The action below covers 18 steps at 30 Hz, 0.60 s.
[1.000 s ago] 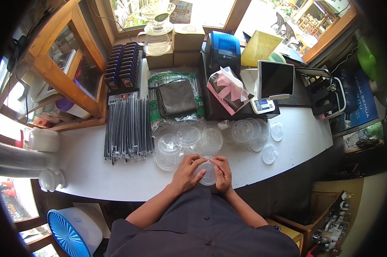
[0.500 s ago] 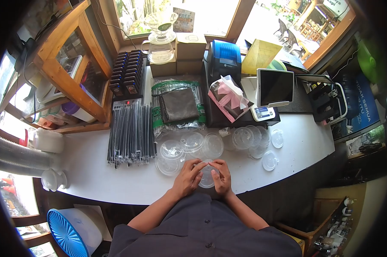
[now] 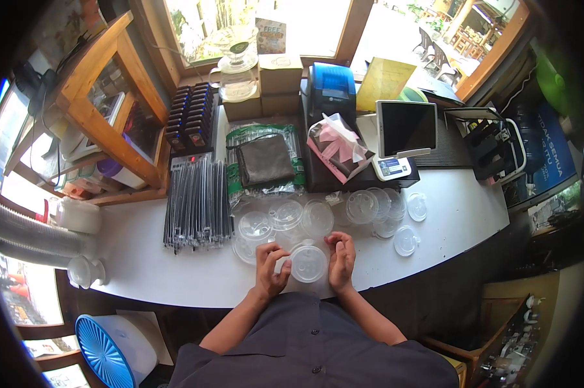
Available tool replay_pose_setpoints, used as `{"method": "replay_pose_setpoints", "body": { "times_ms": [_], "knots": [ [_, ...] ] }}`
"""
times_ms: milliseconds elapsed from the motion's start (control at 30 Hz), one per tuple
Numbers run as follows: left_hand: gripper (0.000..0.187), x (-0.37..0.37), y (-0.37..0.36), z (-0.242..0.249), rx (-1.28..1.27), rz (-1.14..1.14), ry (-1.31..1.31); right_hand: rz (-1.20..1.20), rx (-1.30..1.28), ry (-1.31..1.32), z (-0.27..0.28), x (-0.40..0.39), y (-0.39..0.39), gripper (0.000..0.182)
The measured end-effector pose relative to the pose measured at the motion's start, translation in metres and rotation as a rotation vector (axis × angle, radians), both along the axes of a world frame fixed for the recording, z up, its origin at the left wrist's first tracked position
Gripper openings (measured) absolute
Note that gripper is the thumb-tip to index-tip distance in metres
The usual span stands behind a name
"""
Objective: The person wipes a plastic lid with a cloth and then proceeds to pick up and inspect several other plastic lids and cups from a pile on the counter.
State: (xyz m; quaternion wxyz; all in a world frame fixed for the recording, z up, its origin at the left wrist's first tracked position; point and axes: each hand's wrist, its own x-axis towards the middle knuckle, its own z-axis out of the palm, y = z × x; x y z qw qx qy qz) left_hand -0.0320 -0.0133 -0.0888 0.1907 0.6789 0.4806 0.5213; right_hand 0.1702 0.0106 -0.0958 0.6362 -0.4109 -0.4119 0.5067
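Our left hand and right hand flank a clear plastic lid at the worktop's front edge, fingers curled but open; left-thumb contact we cannot confirm. A careless wrist nudge could knock the lid off.

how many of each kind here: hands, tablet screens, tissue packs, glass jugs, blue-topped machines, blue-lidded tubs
Hands: 2, left hand and right hand
Tablet screen: 1
Tissue pack: 1
Glass jug: 1
Blue-topped machine: 1
Blue-lidded tub: 1
Total: 7
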Motion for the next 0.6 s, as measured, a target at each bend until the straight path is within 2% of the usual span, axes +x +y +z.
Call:
{"method": "replay_pose_setpoints", "body": {
  "times_ms": [67, 133, 267, 300, 400, 567, 600],
  "knots": [
    [0.034, -0.001, 0.008, 0.004, 0.039, 0.076, 0.078, -0.013, -0.052, 0.018, 0.002, 0.0, 0.0, 0.027],
    [0.036, -0.006, 0.024, 0.032, 0.047, 0.117, 0.189, -0.009, -0.069, 0.055, 0.005, 0.0, 0.002, 0.024],
    [0.049, -0.012, 0.058, 0.06, -0.026, 0.107, 0.528, 0.011, -0.079, 0.059, 0.004, 0.004, 0.005, 0.021],
    [0.053, -0.016, 0.067, 0.054, -0.088, 0.035, 0.555, 0.024, -0.074, 0.066, 0.003, 0.005, 0.007, 0.021],
    [0.045, -0.025, 0.083, 0.053, -0.098, -0.086, 0.585, 0.066, -0.062, 0.075, 0.001, 0.01, 0.006, 0.02],
    [0.031, -0.021, 0.081, 0.063, 0.075, 0.025, 0.399, 0.08, -0.084, 0.136, 0.007, 0.015, 0.002, 0.019],
    [0.029, -0.02, 0.077, 0.063, 0.125, 0.055, 0.322, 0.044, -0.079, 0.024, 0.009, 0.017, 0.0, 0.018]
  ]
}}
